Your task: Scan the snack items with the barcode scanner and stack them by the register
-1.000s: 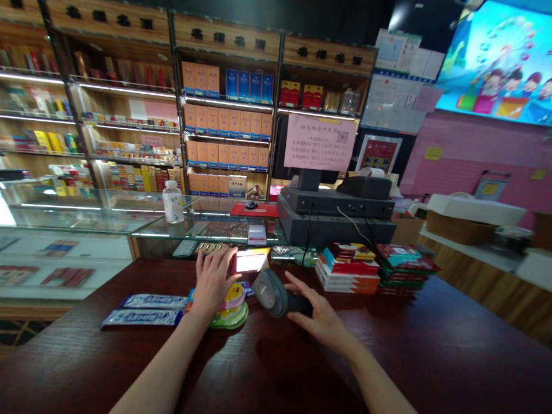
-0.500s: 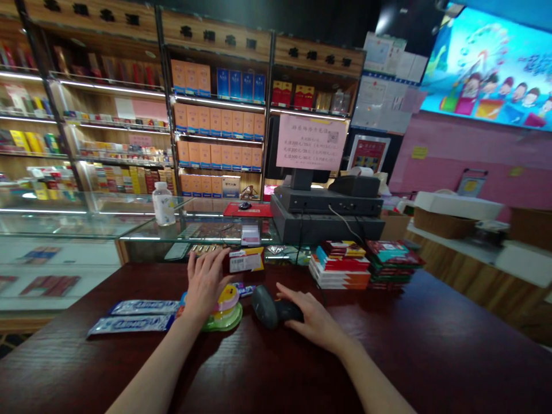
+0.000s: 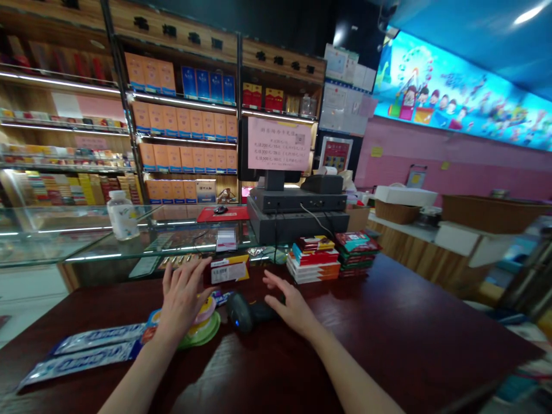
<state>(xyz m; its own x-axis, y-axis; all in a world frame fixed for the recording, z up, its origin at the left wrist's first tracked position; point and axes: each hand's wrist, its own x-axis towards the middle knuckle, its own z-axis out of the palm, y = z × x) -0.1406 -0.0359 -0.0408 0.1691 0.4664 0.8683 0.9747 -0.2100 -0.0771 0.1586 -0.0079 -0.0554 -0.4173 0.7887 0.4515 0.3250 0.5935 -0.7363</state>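
My left hand (image 3: pixel 183 296) holds a yellow, white and dark small packet (image 3: pixel 230 271) by its left end, its labelled face towards me. Below that hand lie round pink, yellow and green plastic-looking packs (image 3: pixel 207 328), partly covered by my wrist. My right hand (image 3: pixel 293 305) is open, fingers apart, by the handle of a black barcode scanner (image 3: pixel 240 312) that lies on the table with a blue light showing. Two long silver-blue wrapped packs (image 3: pixel 86 351) lie to the left. A small purple packet (image 3: pixel 221 298) sits behind the scanner.
Stacked chocolate-like boxes (image 3: pixel 313 264) and dark green-red packs (image 3: pixel 357 253) stand at the table's (image 3: pixel 388 345) back. Behind are a glass counter (image 3: pixel 172 238), a white bottle (image 3: pixel 123 215), a cash register unit (image 3: pixel 297 215) with a monitor and a pink sign (image 3: pixel 278 144).
The view has swung to the right. My right hand has lifted off the scanner's handle and its fingers have spread. The packet in my left hand is slightly lower; the scanner shows a blue light.
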